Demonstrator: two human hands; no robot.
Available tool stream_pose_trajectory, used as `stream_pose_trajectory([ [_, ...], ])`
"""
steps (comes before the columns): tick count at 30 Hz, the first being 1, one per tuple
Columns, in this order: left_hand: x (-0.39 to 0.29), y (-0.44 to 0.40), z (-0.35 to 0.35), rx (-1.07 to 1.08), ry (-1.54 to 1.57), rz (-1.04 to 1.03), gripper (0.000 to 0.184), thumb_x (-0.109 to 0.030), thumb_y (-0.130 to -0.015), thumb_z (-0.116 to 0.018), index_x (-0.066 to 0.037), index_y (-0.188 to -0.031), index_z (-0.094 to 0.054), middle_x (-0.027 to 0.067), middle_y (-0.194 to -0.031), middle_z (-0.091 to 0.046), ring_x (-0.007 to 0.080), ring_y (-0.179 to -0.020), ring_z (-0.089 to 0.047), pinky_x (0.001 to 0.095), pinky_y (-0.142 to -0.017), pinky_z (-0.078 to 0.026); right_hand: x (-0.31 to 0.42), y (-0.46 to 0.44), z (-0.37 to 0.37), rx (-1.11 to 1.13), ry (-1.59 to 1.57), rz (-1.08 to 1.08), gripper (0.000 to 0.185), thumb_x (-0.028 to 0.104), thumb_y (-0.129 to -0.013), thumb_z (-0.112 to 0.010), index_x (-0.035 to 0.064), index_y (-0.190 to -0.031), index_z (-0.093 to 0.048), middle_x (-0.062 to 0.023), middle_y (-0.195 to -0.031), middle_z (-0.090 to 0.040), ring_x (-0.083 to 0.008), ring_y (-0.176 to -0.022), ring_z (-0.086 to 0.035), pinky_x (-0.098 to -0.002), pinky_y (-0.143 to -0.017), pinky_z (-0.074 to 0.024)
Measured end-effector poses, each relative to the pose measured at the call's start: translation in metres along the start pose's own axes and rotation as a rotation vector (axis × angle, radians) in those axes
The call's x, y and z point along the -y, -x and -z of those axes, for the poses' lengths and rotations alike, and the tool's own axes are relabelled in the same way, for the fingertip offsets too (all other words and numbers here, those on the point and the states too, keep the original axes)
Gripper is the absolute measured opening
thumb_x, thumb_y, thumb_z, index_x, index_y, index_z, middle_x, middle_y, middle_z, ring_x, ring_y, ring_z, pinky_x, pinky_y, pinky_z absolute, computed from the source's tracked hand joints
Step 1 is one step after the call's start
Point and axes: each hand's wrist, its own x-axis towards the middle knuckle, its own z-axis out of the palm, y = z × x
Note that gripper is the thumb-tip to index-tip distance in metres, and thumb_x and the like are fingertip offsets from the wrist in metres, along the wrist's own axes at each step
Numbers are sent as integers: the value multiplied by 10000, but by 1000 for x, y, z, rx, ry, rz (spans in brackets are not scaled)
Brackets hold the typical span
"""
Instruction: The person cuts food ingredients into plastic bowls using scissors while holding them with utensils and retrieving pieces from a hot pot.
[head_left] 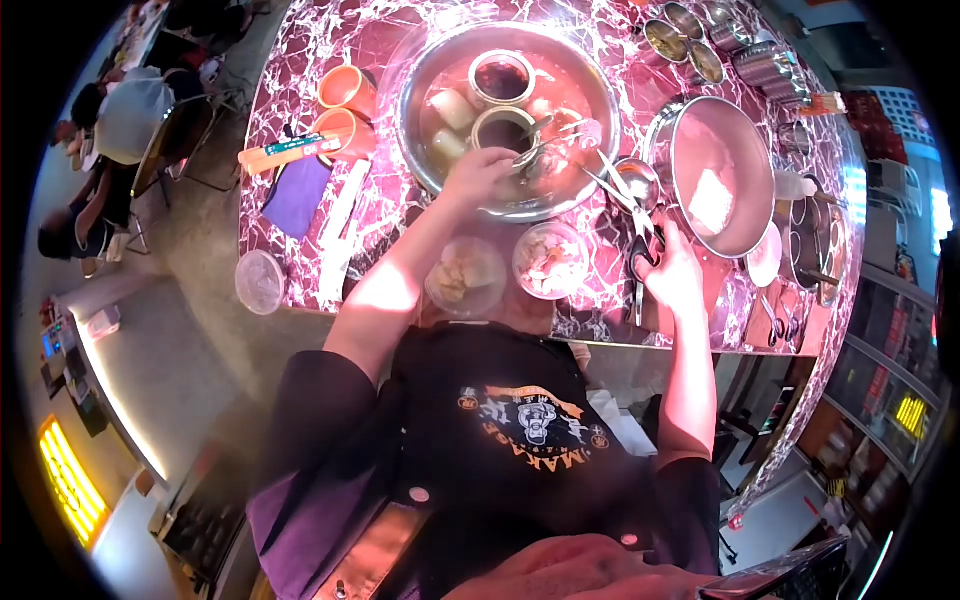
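My left hand (pixel 484 175) is closed around metal tongs (pixel 545 143) above a large steel basin (pixel 408 150) of reddish broth. A piece of food (pixel 590 134) is at the tongs' far end. My right hand (pixel 676 268) grips black-handled scissors (pixel 628 195), whose blades point up toward the basin's right rim. Two round pots of dark sauce (pixel 502 78) and several pale chunks (pixel 455 108) sit in the broth. In front of my apron stand a clear bowl of pale pieces (pixel 465 275) and a bowl of cut pieces (pixel 550 262).
A round steel pan (pixel 735 150) holding a white block stands right of the basin, with a ladle (pixel 637 178) beside it. Orange cups (pixel 345 88), a purple cloth (pixel 298 197) and a clear tub (pixel 260 282) lie left. Metal canisters (pixel 770 70) stand far right.
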Motion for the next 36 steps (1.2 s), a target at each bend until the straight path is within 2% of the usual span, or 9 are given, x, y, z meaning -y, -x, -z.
stream_pose_trajectory([
  [3,0,35,11,-28,278,59,239,-135,-978,-616,-24,-1178,-686,-58,-792,-593,33,-646,-462,191,-569,-354,17,22,2,-30,42,48,677,199,-699,-770,111,-1322,-520,-178,-1029,-626,-363,-983,-639,-467,-870,-511],
  [13,23,181,54,11,269,204,205,-101,-992,-580,-11,-1148,-678,-38,-776,-576,33,-647,-472,183,-568,-364,83,86,-53,59,70,238,697,167,-715,-746,98,-1358,-486,-194,-1211,-608,-389,-1168,-581,-475,-1003,-470],
  [19,54,239,66,-6,252,351,206,-100,-1003,-560,-14,-1144,-683,-47,-740,-561,31,-624,-460,190,-553,-366,84,123,-84,150,7,299,665,51,-759,-732,125,-1382,-510,-178,-1159,-636,-363,-1055,-641,-438,-920,-518],
  [23,83,252,67,-12,309,245,203,-101,-1005,-552,-7,-1133,-679,-42,-723,-558,42,-613,-457,205,-548,-374,55,133,-86,296,30,298,687,21,-778,-721,142,-1413,-488,-177,-1160,-649,-348,-1032,-662,-425,-899,-530],
  [29,98,262,69,-161,-144,-42,219,-119,-1000,-556,4,-1137,-674,-21,-778,-592,77,-662,-524,246,-628,-456,95,139,-56,327,190,174,662,219,-731,-759,141,-1336,-503,-187,-1069,-660,-360,-1006,-655,-456,-886,-523],
  [31,87,269,65,-159,-204,-18,256,-144,-965,-569,5,-1141,-682,93,-976,-686,187,-882,-639,311,-802,-494,113,131,-62,411,156,104,696,263,-736,-756,148,-1364,-481,-237,-1160,-634,-413,-1083,-634,-481,-926,-511],
  [32,83,272,63,-157,-235,-5,276,-156,-947,-576,5,-1142,-686,149,-1075,-733,242,-991,-696,344,-889,-513,115,129,-69,397,79,106,638,194,-761,-742,133,-1350,-503,-230,-1154,-653,-407,-1063,-652,-469,-911,-520],
  [35,86,274,59,-159,-258,-41,269,-155,-940,-580,-3,-1133,-690,160,-1055,-729,247,-979,-697,340,-875,-515,101,127,-88,318,9,269,568,96,-798,-705,102,-1340,-532,-215,-1022,-700,-354,-977,-699,-419,-871,-534],
  [36,85,274,59,-173,-259,-43,271,-168,-941,-575,2,-1117,-693,164,-1048,-727,254,-971,-698,341,-870,-516,104,131,-81,369,32,219,559,37,-806,-680,103,-1345,-546,-222,-1111,-689,-348,-1052,-688,-416,-891,-530],
])
